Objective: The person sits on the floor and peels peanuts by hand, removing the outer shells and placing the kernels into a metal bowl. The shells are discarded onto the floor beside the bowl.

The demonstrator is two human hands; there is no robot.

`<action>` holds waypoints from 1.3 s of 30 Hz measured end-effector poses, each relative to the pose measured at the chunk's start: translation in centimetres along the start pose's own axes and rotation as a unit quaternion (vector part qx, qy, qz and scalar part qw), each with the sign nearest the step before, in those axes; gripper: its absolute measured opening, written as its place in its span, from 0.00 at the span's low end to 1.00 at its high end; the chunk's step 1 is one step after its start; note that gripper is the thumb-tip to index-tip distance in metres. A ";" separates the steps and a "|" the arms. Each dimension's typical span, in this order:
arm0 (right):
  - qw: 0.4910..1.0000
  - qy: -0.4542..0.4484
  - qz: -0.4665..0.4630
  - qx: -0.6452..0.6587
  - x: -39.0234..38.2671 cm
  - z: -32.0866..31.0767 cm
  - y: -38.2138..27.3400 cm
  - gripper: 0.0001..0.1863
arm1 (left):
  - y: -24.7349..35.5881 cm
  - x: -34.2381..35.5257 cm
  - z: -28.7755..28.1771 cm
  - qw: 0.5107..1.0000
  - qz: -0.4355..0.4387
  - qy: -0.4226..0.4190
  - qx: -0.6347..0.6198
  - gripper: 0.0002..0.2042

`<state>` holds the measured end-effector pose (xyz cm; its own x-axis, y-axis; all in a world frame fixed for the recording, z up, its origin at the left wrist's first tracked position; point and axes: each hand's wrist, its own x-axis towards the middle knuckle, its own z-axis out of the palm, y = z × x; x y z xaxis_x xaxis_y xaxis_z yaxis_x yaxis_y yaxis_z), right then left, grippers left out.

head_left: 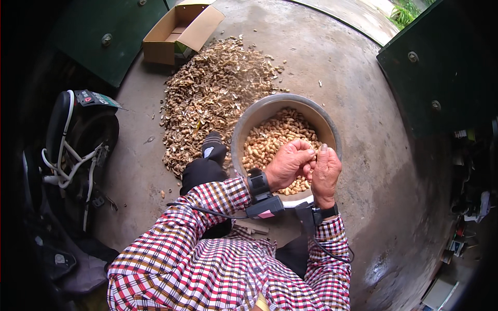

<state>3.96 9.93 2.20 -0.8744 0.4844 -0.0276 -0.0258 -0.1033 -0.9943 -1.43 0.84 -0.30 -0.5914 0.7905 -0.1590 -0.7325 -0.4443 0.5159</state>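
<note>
Both hands meet above the right part of a round grey basin (239,136). Inside the basin lie many unshelled peanuts (264,147). My left hand (288,165) is closed, with thumb and fingers pinched together. Against its fingertips presses my right hand (327,173), also closed, thumb up. Whatever is pinched between the fingertips is too small and too covered to make out. To the left of the basin spreads a broad heap of broken peanut shells (207,93).
An opened cardboard box (181,33) stands behind the shell heap. My foot in a dark sock (213,147) rests between heap and basin. At left is a two-wheeled vehicle with a white frame (67,171). Dark green doors (433,67) flank the concrete floor (373,217).
</note>
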 end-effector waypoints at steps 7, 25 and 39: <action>0.981 0.055 -0.118 -0.142 0.0 -0.1 0.2 0.15 | -0.3 0.2 0.2 0.998 -0.017 0.004 -0.057 0.04; 0.942 0.072 -0.225 -0.236 0.1 -0.3 0.2 0.13 | 0.5 0.4 -0.3 0.994 -0.012 0.086 -0.069 0.04; 0.960 -0.045 0.149 0.234 1.5 -3.1 0.2 0.09 | 1.0 0.1 -0.7 0.980 0.010 0.142 0.138 0.05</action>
<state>4.18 13.29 1.61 -0.9143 0.2984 -0.2738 0.0352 -0.6150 -0.7877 -2.44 0.20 -0.37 -0.7039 0.6156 -0.3544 -0.6234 -0.2961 0.7237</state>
